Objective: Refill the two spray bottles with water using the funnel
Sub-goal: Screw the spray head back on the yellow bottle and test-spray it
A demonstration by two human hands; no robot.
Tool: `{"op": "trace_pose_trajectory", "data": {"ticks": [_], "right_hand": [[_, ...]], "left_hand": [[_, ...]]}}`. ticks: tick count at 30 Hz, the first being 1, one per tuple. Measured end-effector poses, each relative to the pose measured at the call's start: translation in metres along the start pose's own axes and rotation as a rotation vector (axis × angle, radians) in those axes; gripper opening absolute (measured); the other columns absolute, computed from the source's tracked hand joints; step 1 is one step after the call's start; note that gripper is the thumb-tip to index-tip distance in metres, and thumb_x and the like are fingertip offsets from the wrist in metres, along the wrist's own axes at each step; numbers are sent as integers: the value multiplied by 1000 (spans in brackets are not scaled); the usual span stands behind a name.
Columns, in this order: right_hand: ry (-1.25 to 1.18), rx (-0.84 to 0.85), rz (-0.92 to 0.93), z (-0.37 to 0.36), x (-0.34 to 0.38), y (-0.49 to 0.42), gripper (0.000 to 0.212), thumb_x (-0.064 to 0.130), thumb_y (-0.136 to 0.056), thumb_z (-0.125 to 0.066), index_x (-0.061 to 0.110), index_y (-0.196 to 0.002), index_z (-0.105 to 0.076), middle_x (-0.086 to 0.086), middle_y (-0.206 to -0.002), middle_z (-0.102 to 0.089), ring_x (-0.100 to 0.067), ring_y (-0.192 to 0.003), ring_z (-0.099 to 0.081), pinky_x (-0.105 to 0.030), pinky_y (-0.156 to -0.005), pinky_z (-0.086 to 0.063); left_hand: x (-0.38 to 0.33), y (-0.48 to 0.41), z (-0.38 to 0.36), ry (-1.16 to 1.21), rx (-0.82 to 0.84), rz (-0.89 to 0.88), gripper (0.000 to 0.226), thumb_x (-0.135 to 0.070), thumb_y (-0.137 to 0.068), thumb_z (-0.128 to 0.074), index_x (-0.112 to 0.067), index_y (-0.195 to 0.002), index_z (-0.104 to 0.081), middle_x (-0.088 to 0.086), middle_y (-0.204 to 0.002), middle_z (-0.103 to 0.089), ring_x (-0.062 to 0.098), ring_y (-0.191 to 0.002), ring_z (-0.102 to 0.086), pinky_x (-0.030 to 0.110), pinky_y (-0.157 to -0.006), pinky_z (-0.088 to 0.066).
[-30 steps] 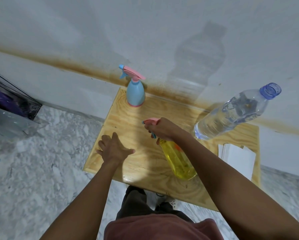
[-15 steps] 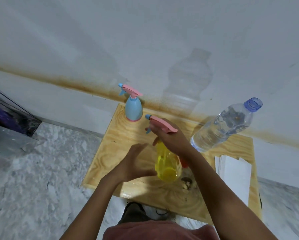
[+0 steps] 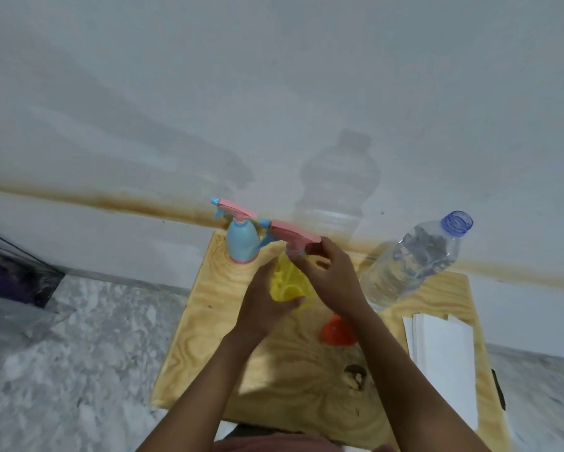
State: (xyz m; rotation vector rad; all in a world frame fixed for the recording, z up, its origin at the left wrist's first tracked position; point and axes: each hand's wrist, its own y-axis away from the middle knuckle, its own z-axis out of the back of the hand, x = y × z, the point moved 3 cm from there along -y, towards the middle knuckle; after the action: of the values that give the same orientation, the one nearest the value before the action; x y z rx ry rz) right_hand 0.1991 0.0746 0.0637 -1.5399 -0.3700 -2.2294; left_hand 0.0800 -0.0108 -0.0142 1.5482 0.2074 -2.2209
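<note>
Gripping hands: left hand (image 3: 261,305) round yellow spray bottle (image 3: 287,283), right hand (image 3: 333,275) on its pink head (image 3: 293,235); funnel (image 3: 336,332) half-hidden.

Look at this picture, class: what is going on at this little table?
A person holds a yellow spray bottle at a wooden table. The left hand grips its body; the right hand pinches the base of its pink spray head, probably to unscrew it. No filling has begun: the orange funnel lies by the right wrist, the uncapped water bottle stands at the right, and the blue spray bottle stands by the wall, head on.
</note>
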Motion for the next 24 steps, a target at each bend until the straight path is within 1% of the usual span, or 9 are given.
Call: {"op": "trace_pose_trajectory", "data": {"ticks": [3,6,9,11,14,17,19,21,24], "right_hand": [[-1,-42,-34,-5,-3,-23,29,40,-86,-74,22,-109,-69,10,-100,-73,-2,-98,-67,-39,-92,-55],[35,-68,-76,-12,-13,-51,26,41,-87,-73,25,-107,-68,11,-100,-72,-2,-97,-67,-38,-92,-55],[67,-89,-107,-19,-26,-71,30,43,-88,-71,25,-111,-67,11,-104,-72,-4,-99,-67,-38,-92,-55],[70,-101,-126,-23,-33,-79,29,40,-89,-71,25,-113,-65,11,-105,-70,-5,-100,-66,-36,-91,-55],[75,-120,-138,-29,-42,-84,31,40,-90,-69,25,-117,-65,11,-106,-70,-6,-101,-66,-32,-89,-56],[68,-128,-156,-33,-49,-85,32,39,-90,-70,25,-118,-65,12,-107,-71,-2,-101,-66,-23,-86,-54],[59,-127,-167,-34,-49,-85,29,38,-91,-70,26,-117,-65,15,-105,-70,4,-98,-64,-14,-83,-50],[50,-124,-183,-33,-50,-87,27,37,-91,-70,28,-116,-65,18,-104,-69,10,-97,-62,-6,-79,-46],[42,-129,-195,-35,-54,-86,32,37,-90,-70,25,-119,-64,15,-111,-69,6,-104,-61,-9,-81,-48]], "left_hand": [[0,-31,2,-36,-17,-17,88,-30,-65,-88,-19,-141,-44,-5,-128,-47,14,-123,-50,30,-99,-45],[1,-60,3,-93,-2,-12,83,-23,-68,-88,-11,-138,-46,-3,-123,-44,14,-116,-46,27,-94,-40],[13,-87,-2,-104,6,-11,78,-36,-65,-79,-11,-134,-51,0,-126,-56,16,-118,-53,34,-98,-44],[26,-102,-8,-123,-7,7,66,-42,-66,-71,-17,-125,-56,0,-117,-63,18,-112,-60,38,-95,-50],[29,-112,-16,-149,-27,1,45,-29,-74,-69,-18,-116,-57,1,-108,-65,20,-106,-63,32,-90,-51],[27,-115,-20,-131,-61,-80,34,-10,-86,-70,-21,-116,-56,5,-112,-65,18,-109,-61,41,-96,-50],[31,-117,-18,-82,-49,-108,40,-11,-83,-75,-27,-114,-56,-1,-111,-64,10,-108,-60,39,-95,-50],[40,-120,-18,-70,-22,-87,54,-19,-79,-82,-22,-124,-54,-1,-119,-62,13,-114,-59,40,-98,-49],[49,-121,-20,-76,7,-49,65,-28,-76,-82,-18,-131,-49,1,-125,-59,17,-118,-57,44,-100,-48]]}}
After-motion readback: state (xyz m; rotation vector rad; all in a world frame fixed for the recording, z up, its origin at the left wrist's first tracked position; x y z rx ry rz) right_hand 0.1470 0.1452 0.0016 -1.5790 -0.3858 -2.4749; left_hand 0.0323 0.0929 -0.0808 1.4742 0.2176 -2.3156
